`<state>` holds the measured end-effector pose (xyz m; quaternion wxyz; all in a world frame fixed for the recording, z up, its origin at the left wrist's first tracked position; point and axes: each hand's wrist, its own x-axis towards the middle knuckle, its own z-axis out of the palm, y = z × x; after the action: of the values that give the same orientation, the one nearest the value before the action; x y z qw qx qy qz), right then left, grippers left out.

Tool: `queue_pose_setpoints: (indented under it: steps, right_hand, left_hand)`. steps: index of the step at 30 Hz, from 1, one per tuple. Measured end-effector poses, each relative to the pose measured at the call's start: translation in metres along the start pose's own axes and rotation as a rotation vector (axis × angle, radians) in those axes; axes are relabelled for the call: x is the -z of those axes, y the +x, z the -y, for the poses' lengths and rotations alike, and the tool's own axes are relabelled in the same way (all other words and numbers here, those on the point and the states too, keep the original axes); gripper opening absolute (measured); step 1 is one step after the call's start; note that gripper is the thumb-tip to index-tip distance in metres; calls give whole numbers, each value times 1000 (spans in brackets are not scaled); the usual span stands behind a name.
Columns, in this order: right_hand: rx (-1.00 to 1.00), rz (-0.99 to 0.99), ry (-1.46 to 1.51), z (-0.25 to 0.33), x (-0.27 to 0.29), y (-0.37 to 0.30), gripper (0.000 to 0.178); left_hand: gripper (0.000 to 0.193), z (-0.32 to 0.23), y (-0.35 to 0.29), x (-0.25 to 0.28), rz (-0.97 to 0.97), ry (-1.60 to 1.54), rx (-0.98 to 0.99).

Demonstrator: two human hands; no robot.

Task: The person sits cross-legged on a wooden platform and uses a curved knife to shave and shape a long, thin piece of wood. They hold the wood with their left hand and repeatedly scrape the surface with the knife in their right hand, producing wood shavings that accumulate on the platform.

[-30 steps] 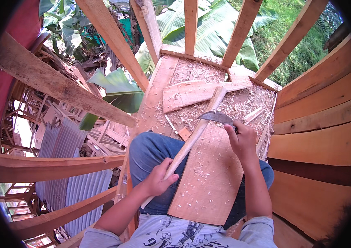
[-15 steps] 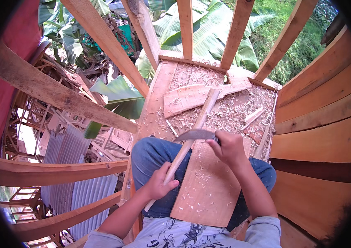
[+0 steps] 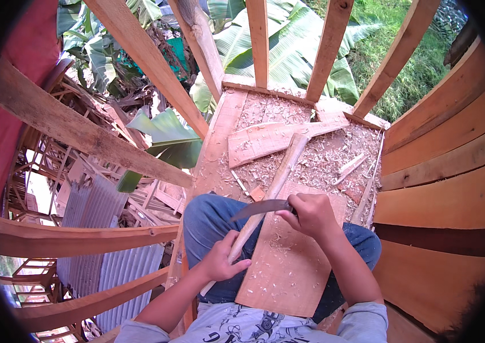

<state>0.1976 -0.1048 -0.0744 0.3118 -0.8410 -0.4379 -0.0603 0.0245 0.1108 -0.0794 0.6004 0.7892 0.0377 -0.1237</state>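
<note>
My left hand (image 3: 223, 255) is closed around the near part of a long pale wooden stick (image 3: 287, 164), which slants from my lap up and away to the right. In my closed right hand (image 3: 313, 215) is the dark handle of a knife. Its curved grey blade (image 3: 259, 208) lies across the stick, a little beyond my left hand, with the tip pointing left. Under the stick and my right hand, a flat wooden board (image 3: 288, 260) rests across my lap, dotted with shavings.
Curled wood shavings (image 3: 322, 154) cover the floor ahead, around a broad offcut plank (image 3: 259, 140). A small orange-brown block (image 3: 258, 193) lies beside the stick. Wooden slats (image 3: 258, 43) fence the left and far sides. A plank wall (image 3: 440, 191) stands at the right.
The knife and my right hand have moved toward me along the stick. The stick's far end has dropped slightly nearer, and the small orange-brown block now shows beside it.
</note>
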Motion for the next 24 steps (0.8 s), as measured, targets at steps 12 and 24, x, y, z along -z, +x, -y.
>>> queue_pose_setpoints:
  steps: [12,24]
  right_hand:
    - [-226,-125,105,-16,-1,11,37]
    - [-370,-172,104,-30,9,26,38]
  left_hand:
    - [54,-6,1,-1,7,-5,14]
    - [55,-8,4,-1,5,17,29]
